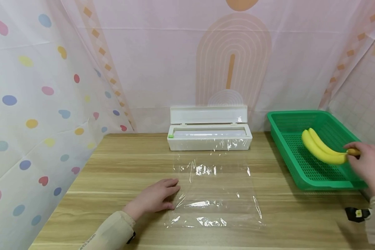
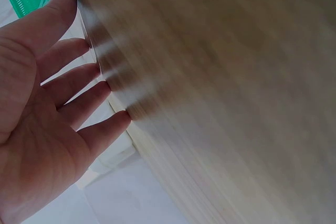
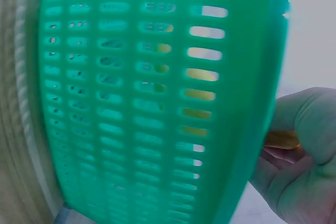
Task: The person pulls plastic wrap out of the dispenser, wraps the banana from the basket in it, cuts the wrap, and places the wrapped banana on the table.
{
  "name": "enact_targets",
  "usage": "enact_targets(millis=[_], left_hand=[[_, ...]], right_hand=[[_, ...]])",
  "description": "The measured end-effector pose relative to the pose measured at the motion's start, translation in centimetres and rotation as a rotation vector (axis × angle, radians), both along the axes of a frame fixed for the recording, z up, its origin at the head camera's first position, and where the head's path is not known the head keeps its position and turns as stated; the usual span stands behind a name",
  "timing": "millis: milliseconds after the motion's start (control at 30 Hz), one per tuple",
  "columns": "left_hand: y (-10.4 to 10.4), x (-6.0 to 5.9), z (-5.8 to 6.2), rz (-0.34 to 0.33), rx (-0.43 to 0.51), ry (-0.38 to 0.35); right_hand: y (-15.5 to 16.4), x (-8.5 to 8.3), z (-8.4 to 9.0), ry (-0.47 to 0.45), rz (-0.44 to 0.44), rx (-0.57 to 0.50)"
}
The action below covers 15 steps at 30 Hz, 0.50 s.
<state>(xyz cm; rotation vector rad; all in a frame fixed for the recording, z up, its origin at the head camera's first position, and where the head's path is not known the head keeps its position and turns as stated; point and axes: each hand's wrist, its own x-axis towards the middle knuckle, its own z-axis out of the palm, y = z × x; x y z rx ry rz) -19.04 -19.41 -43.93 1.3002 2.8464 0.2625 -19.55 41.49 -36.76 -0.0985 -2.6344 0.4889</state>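
Note:
In the head view my right hand (image 1: 370,165) pinches the brown stem end of the yellow bananas (image 1: 320,149), which slant over the green basket (image 1: 285,158). Through the slots of the basket wall (image 3: 121,103), yellow shows in the right wrist view, and the right hand (image 3: 307,156) holds the stem beyond the rim. My left hand (image 1: 156,198) rests with spread fingers at the left edge of a clear plastic film (image 1: 218,187) laid out on the table. In the left wrist view the fingertips of the left hand (image 2: 58,93) touch the wooden surface.
A white cling film dispenser (image 1: 209,143) stands at the back with its lid (image 1: 208,114) up and the film running out of its front. Patterned curtains (image 1: 156,69) hang behind and beside the wooden table (image 1: 112,173).

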Motion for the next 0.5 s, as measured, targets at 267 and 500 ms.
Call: enact_targets(millis=[267,500], left_hand=[[-0.1,-0.1,0.0,-0.008,0.008,0.001],[-0.1,0.0,0.1,-0.006,0.007,-0.007]], right_hand=[[0.1,-0.3,0.4,0.116,0.019,-0.044],[-1.2,0.2,1.9,0.18,0.05,-0.058]])
